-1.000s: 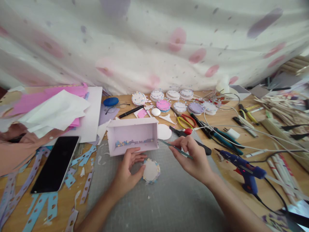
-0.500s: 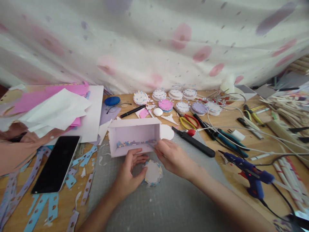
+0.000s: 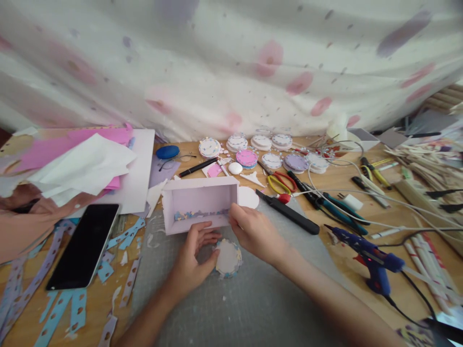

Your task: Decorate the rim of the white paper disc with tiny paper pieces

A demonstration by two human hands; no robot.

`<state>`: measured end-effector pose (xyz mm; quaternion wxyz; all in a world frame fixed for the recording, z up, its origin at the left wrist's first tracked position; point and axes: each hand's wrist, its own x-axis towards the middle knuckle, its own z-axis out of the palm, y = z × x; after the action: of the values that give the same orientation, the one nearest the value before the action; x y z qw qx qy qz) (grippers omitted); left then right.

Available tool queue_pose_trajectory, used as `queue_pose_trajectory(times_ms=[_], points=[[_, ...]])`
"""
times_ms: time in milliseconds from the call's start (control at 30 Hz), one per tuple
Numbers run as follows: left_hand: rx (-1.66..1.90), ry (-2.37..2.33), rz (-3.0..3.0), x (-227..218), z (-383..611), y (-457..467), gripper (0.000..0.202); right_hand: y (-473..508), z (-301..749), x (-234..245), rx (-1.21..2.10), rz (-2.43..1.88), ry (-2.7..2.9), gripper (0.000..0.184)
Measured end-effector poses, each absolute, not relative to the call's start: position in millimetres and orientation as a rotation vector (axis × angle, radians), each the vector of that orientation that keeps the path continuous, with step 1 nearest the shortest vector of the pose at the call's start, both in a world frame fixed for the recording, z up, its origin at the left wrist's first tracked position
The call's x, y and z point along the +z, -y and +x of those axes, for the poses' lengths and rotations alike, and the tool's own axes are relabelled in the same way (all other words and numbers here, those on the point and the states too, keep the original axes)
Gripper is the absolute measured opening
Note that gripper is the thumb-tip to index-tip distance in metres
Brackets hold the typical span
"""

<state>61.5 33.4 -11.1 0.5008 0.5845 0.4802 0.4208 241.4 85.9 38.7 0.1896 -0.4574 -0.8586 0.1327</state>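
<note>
A pale lilac open-fronted box (image 3: 200,192) lies on the grey cutting mat (image 3: 202,308), with small blue, yellow and purple paper bits (image 3: 188,215) along its inside. Just in front of it is a round white paper disc (image 3: 228,258) edged with blue and cream pieces. My left hand (image 3: 195,258) rests by the disc's left side, thumb at its rim, fingers apart and curved below the box. At the box's right front corner, my right hand (image 3: 255,231) is closed in a pinch; whatever it holds is hidden behind the fingers.
Behind the box stand several decorated paper discs (image 3: 247,157) and scissors (image 3: 278,183). A black cutter (image 3: 289,212), pliers (image 3: 343,212), cables and a blue glue gun (image 3: 369,250) lie to the right. At left are a phone (image 3: 85,246) and paper strips (image 3: 58,308).
My right hand has shifted slightly left and up at the box's right corner. The thin thing seen earlier at its fingertips is now hidden. My left hand and the disc stay nearly in place.
</note>
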Motion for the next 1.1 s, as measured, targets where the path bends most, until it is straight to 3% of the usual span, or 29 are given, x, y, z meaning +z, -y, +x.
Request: queue_pose_trajectory(times_ms=[167, 600, 967, 1100], points=[[1.019, -1.164, 1.425, -9, 62, -33, 0.043, -84, 247, 36, 0.53, -1.248, 2.211, 0.02], [1.002, -1.115, 1.405, -14, 59, -36, 0.052, -67, 284, 32, 1.121, -1.03, 1.164, 0.044], [0.98, -1.093, 1.382, -13, 58, -37, 0.069, -57, 288, 6, 1.281, -1.007, 1.069, 0.042], [0.886, -1.112, 1.492, -10, 55, -34, 0.054, -56, 288, 8, 1.296, -1.014, 1.092, 0.043]])
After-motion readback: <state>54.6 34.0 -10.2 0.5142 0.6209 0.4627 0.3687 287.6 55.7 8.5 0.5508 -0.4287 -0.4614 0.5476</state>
